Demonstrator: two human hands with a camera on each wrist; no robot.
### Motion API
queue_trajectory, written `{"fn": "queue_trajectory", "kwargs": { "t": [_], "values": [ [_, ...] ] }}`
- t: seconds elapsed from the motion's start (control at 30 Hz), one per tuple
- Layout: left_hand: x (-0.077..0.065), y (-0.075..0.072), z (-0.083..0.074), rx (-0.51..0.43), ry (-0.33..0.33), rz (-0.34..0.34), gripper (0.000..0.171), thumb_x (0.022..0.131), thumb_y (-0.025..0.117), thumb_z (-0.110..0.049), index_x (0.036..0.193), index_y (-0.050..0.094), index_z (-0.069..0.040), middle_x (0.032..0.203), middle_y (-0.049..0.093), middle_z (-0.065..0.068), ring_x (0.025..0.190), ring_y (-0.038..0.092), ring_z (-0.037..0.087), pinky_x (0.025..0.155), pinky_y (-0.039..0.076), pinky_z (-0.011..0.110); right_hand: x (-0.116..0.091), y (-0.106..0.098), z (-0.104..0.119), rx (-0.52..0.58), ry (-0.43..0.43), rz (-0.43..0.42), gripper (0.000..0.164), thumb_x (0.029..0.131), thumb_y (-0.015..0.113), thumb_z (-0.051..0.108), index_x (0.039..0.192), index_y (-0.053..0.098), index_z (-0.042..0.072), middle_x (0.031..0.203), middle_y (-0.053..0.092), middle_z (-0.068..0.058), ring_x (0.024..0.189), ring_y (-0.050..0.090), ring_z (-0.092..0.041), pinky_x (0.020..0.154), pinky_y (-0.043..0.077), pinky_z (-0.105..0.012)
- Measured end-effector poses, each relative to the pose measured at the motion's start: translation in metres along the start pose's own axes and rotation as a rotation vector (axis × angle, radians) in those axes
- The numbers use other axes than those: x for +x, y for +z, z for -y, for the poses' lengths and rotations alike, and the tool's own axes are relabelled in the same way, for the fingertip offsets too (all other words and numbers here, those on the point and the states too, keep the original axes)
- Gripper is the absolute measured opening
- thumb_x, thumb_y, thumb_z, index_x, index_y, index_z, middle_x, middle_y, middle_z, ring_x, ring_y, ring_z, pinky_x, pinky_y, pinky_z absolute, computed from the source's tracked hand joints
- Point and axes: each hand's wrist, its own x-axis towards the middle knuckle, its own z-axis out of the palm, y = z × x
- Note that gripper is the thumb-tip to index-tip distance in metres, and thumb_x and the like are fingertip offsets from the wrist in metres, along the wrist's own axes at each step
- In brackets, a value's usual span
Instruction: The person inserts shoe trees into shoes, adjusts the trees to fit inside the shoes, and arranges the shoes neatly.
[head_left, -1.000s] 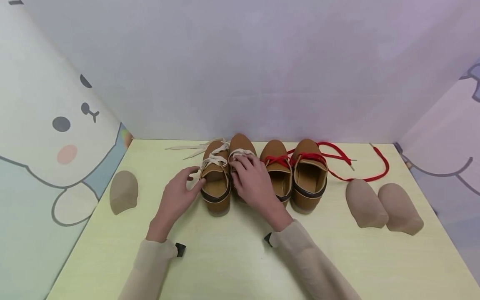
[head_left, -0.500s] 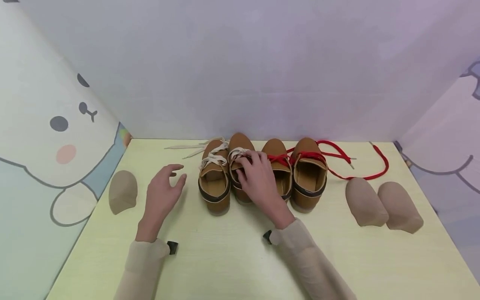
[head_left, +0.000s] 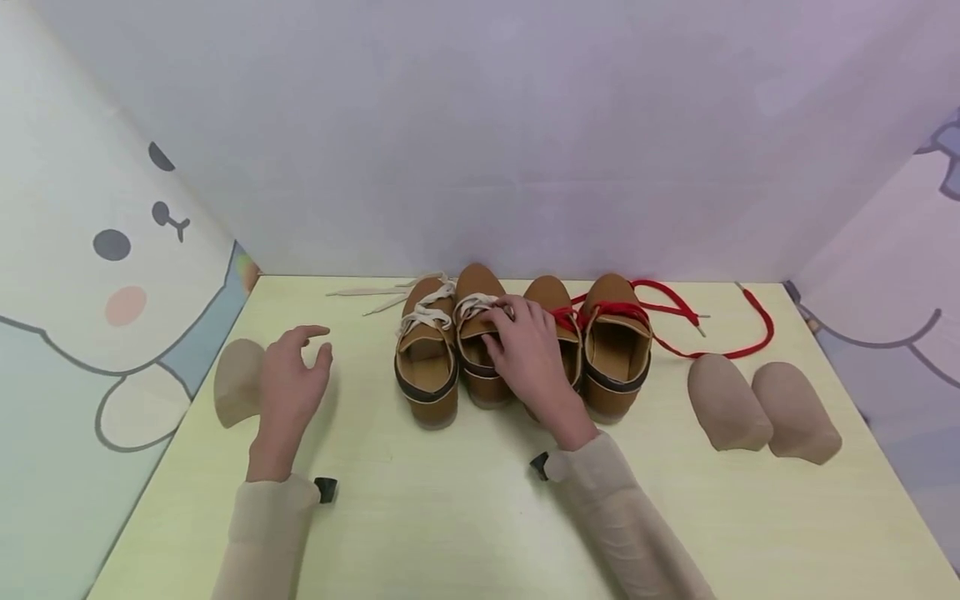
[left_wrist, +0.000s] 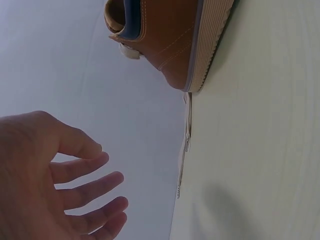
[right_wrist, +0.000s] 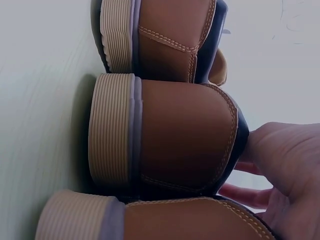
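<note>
Several brown shoes stand side by side at the back of the table. White laces run through the far-left shoe (head_left: 429, 310) and the shoe beside it (head_left: 477, 287); the other two shoes (head_left: 547, 292) (head_left: 617, 292) have red laces. My right hand (head_left: 531, 354) is over the two middle shoes, fingers loosely bent; in the right wrist view its thumb tip is hidden behind a shoe's heel. My left hand (head_left: 288, 383) is empty, its thumb and fingers spread apart. It partly covers a beige, rounded, toe-shaped insert (head_left: 236, 383); whether it touches it I cannot tell.
Two more beige inserts (head_left: 726, 404) (head_left: 797, 412) lie to the right. A red lace (head_left: 761, 321) trails across the table behind them, and white lace ends (head_left: 367, 292) lie at the back left. A pale wall (head_left: 480, 150) rises behind the shoes.
My left hand has moved left, away from the far-left shoe to the beige insert. My right hand has shifted slightly right, uncovering more of the second shoe's opening.
</note>
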Motion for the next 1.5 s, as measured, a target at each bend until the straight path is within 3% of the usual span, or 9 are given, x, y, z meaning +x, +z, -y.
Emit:
{"fn": "queue_trajectory", "kwargs": {
  "t": [0.13,0.3,0.47,0.6,0.97,1.2,1.33,1.5],
  "values": [
    [0.002,-0.006,0.004,0.057,-0.014,-0.042,0.032,0.101,0.058,-0.012,0.130,0.066,0.001,0.136,0.063,0.029,0.132,0.050,0.050,0.113,0.035,0.063,0.000,0.000,0.000,0.006,0.029,-0.018,0.022,0.097,0.075,0.025,0.118,0.073,0.018,0.138,0.061,-0.010,0.130,0.056,-0.037,0.113,0.040,-0.058],
    [0.003,-0.017,0.011,0.141,-0.102,-0.045,0.041,0.100,0.056,-0.016,0.138,0.059,0.000,0.148,0.051,0.029,0.144,0.037,0.053,0.120,0.025,0.064,-0.001,0.001,0.000,0.041,0.069,-0.028,0.021,0.097,0.075,0.026,0.116,0.073,0.018,0.136,0.061,-0.011,0.128,0.057,-0.038,0.115,0.037,-0.059],
    [0.004,-0.031,0.021,0.200,-0.198,-0.019,0.050,0.101,0.054,-0.023,0.147,0.053,-0.003,0.156,0.044,0.030,0.147,0.032,0.056,0.112,0.029,0.074,-0.001,0.004,0.003,0.051,0.097,-0.039,0.022,0.097,0.075,0.028,0.117,0.072,0.017,0.134,0.060,-0.013,0.123,0.058,-0.038,0.115,0.038,-0.059],
    [0.003,-0.037,0.031,0.174,-0.260,-0.007,0.055,0.100,0.055,-0.023,0.150,0.049,-0.001,0.158,0.039,0.032,0.148,0.027,0.059,0.108,0.025,0.081,0.000,0.004,0.004,0.048,0.109,-0.029,0.025,0.098,0.074,0.030,0.119,0.070,0.017,0.135,0.060,-0.014,0.123,0.058,-0.039,0.116,0.038,-0.059],
    [0.005,-0.040,0.046,0.196,-0.408,0.137,0.072,0.099,0.056,-0.026,0.158,0.029,0.004,0.154,0.027,0.044,0.141,0.026,0.068,0.104,0.026,0.084,0.000,0.004,0.003,0.042,0.124,-0.003,0.029,0.101,0.069,0.035,0.124,0.068,0.017,0.133,0.060,-0.014,0.125,0.062,-0.032,0.116,0.038,-0.057],
    [0.002,-0.042,0.051,0.233,-0.435,0.166,0.073,0.097,0.060,-0.022,0.157,0.026,0.004,0.148,0.030,0.049,0.136,0.028,0.073,0.102,0.028,0.085,0.001,0.004,0.002,0.035,0.124,-0.014,0.029,0.101,0.069,0.037,0.123,0.068,0.019,0.130,0.062,-0.013,0.119,0.065,-0.031,0.117,0.039,-0.057],
    [0.001,-0.043,0.054,0.258,-0.414,0.179,0.065,0.097,0.054,-0.016,0.154,0.031,0.005,0.146,0.032,0.049,0.134,0.030,0.073,0.101,0.029,0.085,0.000,0.004,0.001,0.042,0.121,-0.011,0.028,0.101,0.069,0.036,0.124,0.068,0.019,0.129,0.063,-0.012,0.120,0.064,-0.030,0.116,0.039,-0.056],
    [0.001,-0.044,0.058,0.292,-0.388,0.181,0.060,0.094,0.051,-0.013,0.149,0.037,0.006,0.145,0.035,0.048,0.132,0.033,0.072,0.099,0.032,0.083,0.000,0.003,0.000,0.049,0.113,-0.008,0.027,0.099,0.072,0.019,0.125,0.068,0.017,0.132,0.064,-0.014,0.123,0.063,-0.031,0.116,0.039,-0.056]
  ]
}}
